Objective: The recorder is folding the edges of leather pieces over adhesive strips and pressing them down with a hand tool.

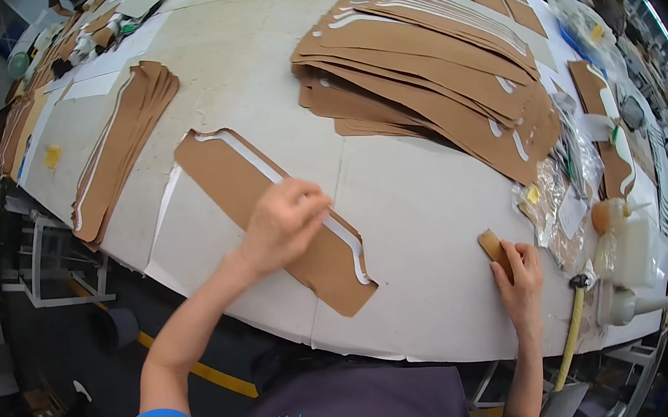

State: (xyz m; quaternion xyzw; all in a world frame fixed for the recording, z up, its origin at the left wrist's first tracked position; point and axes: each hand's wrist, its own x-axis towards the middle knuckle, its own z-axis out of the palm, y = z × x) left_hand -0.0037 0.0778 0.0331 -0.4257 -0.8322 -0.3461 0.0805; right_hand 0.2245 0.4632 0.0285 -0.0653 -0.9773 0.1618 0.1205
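Observation:
A long brown cardboard-like piece (222, 180) with a white strip (252, 156) along one edge lies on the pale worktable (409, 274). My left hand (282, 223) is over its middle, at the strip, fingers curled and closed; what they hold, if anything, is hidden. At the right, my right hand (518, 278) grips a small flat tan block (490, 243) near the tabletop, apart from the brown piece.
Stacked brown pieces (426, 72) fill the back right; another stack (118, 151) is at left. Crumpled plastic (548, 182), translucent containers (623, 256) and a yellow hose (567, 330) crowd the right edge. Co-workers (604, 0) show at the margins.

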